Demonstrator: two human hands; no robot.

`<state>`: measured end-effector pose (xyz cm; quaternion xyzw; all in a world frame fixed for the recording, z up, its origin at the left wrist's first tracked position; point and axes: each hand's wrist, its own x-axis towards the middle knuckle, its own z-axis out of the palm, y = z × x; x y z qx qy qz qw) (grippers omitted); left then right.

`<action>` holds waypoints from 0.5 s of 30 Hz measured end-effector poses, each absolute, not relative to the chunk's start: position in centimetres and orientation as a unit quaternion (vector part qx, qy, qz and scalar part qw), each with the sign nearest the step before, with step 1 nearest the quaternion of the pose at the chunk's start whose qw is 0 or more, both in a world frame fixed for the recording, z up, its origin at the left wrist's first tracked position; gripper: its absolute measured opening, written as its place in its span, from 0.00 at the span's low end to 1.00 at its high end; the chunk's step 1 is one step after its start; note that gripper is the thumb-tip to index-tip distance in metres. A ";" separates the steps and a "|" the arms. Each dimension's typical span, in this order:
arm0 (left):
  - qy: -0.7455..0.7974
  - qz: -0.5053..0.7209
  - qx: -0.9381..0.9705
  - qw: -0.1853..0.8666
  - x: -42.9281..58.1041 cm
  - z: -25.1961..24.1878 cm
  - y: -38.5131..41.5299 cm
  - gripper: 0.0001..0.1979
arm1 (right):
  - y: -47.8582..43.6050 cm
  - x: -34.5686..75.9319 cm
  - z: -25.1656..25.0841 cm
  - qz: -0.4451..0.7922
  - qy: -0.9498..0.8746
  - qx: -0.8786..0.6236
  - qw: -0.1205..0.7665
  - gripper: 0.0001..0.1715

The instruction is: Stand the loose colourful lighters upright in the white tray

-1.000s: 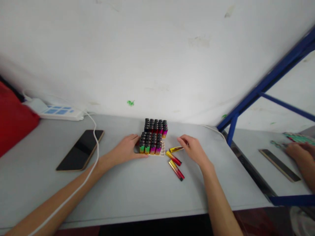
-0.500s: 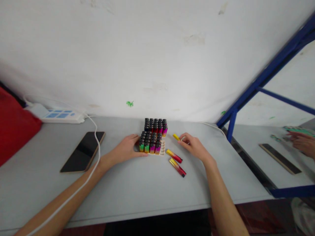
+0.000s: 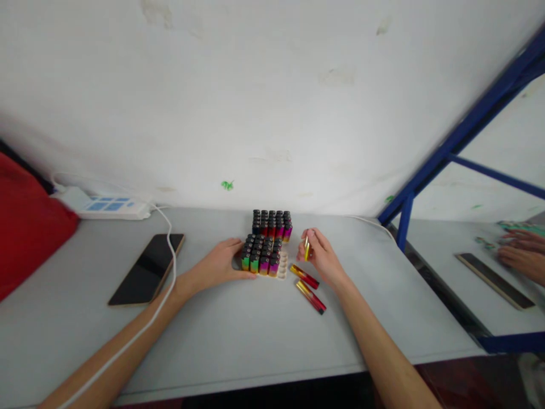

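Note:
My left hand [image 3: 221, 264] rests on the grey table against the left side of a white tray [image 3: 281, 268] packed with upright lighters, its fingers curled around the tray's near-left corner. My right hand [image 3: 320, 255] pinches a yellow lighter [image 3: 306, 248], held upright just right of the tray. A second block of upright lighters [image 3: 272, 222] stands behind the tray. Two red-and-yellow lighters [image 3: 309, 288] lie flat on the table under my right wrist.
A black phone [image 3: 148, 268] lies at the left with a white cable [image 3: 166, 267] across it, running from a power strip [image 3: 106, 207] by the wall. A red bag [image 3: 29, 227] sits far left. Another person's hands [image 3: 517, 253] work at the neighbouring table beyond a blue frame [image 3: 404, 227].
My right hand picked one yellow lighter off the table, lifted it and turned it upright, moving closer to the tray. My left hand stayed on the tray.

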<state>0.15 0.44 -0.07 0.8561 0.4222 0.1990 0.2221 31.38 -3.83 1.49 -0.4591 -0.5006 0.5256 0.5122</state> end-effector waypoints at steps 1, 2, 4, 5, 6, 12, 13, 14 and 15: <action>0.424 0.197 0.856 0.222 0.2 0.0 0.4 0.31 | -3.9 31.1 1.4 0.534 -0.502 -0.460 0.501 0.39; 0.426 0.195 0.855 0.222 0.2 0.0 0.4 0.31 | -3.9 30.9 1.3 0.532 -0.508 -0.469 0.489 0.39; 0.431 0.194 0.853 0.221 0.3 0.1 0.3 0.31 | -3.8 30.6 1.0 0.490 -0.528 -0.504 0.477 0.39; 0.431 0.194 0.853 0.221 0.3 0.1 0.4 0.31 | -3.8 30.6 0.9 0.453 -0.542 -0.524 0.476 0.39; 0.432 0.195 0.853 0.221 0.3 0.1 0.4 0.31 | -3.7 30.6 0.7 0.409 -0.556 -0.545 0.477 0.39; 0.425 0.203 0.853 0.223 0.2 0.1 0.5 0.30 | -3.9 30.2 0.4 0.256 -0.584 -0.610 0.470 0.36; 0.424 0.206 0.853 0.224 0.2 0.0 0.5 0.30 | -3.8 30.1 0.5 0.249 -0.582 -0.615 0.471 0.34; 0.423 0.209 0.853 0.225 0.2 0.0 0.5 0.30 | -3.8 30.0 0.5 0.242 -0.580 -0.619 0.471 0.32; 0.421 0.210 0.853 0.225 0.2 0.0 0.5 0.30 | -3.8 30.0 0.4 0.236 -0.579 -0.621 0.472 0.31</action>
